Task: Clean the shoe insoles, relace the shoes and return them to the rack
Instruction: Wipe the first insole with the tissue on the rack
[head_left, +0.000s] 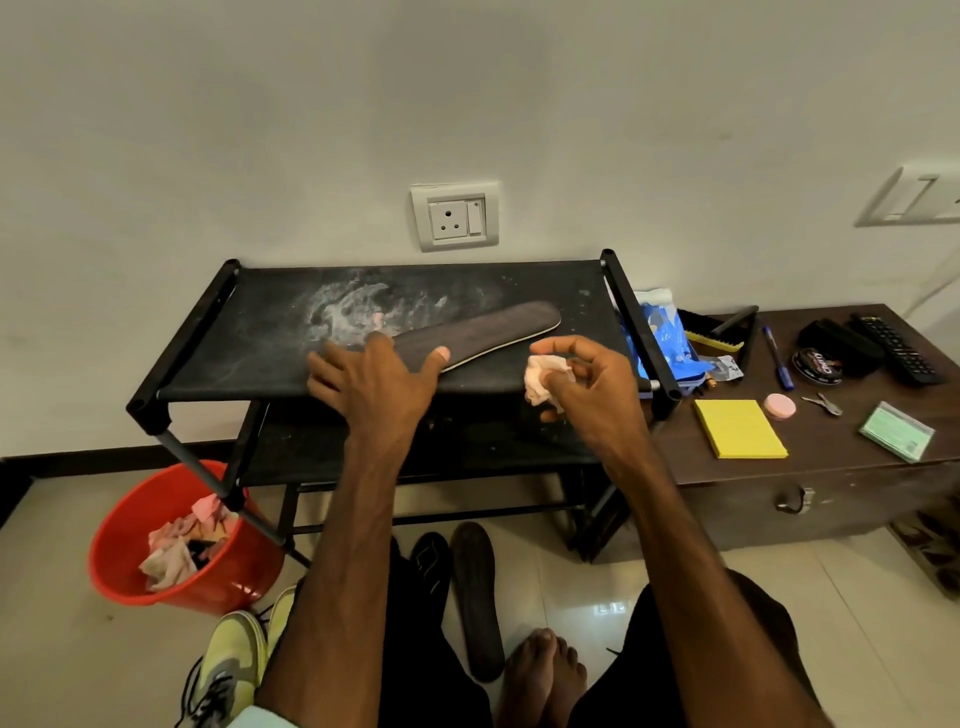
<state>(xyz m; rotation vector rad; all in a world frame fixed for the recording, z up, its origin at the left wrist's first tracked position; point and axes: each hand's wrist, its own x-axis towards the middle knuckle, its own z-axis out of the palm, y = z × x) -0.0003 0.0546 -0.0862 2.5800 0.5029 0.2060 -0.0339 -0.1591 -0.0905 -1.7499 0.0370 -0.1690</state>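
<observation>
Left hand pins an insole to the rack while the right holds a crumpled wipe.

The dark insole (488, 330) lies slantwise on the dusty top shelf of the black rack (249, 332). The left hand (376, 379) rests flat on its near end, fingers spread wide. The right hand (592, 384) hovers just beside it, fingers pinching a wadded pale wipe (543, 379). A second insole (475, 597) lies on the floor below, with yellow-green sneakers (234, 660) to its left near a red bucket (124, 540) holding used wipes. To the right, the surface of a brown chest (831, 478) carries a yellow notepad (740, 428), a polish tin (818, 366) and a blue wipes pack (662, 332).
</observation>
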